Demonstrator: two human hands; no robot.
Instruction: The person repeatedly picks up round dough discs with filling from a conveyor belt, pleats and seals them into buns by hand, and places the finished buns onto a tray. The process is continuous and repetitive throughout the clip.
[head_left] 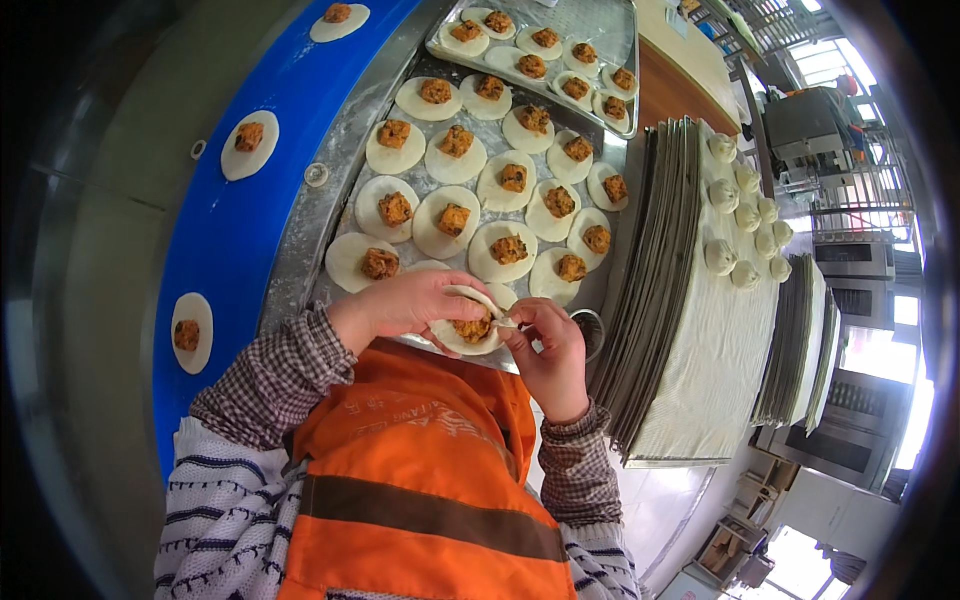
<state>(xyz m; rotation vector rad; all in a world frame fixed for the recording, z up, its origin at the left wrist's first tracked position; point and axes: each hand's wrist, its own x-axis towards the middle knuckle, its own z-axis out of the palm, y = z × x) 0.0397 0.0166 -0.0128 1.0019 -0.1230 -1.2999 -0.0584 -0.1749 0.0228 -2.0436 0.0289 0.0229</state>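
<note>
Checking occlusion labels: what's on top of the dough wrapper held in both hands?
A lump of orange-brown filling sits on the dough wrapper. The left hand covers its far-left edge and the right hand pinches its right rim, so the covered parts cannot be seen.

Bright, even daylight fills the scene, coming mostly from the windows [905,330] at the right, which are blown out to white. The steel table [330,215] shows soft glare along its rim, and the blue belt [215,215] carries a dull sheen. Shadows are faint and short. The middle is sharp; toward the rim, straight edges bend strongly, detail smears, and the corners fall into a black, blurred ring.
</note>
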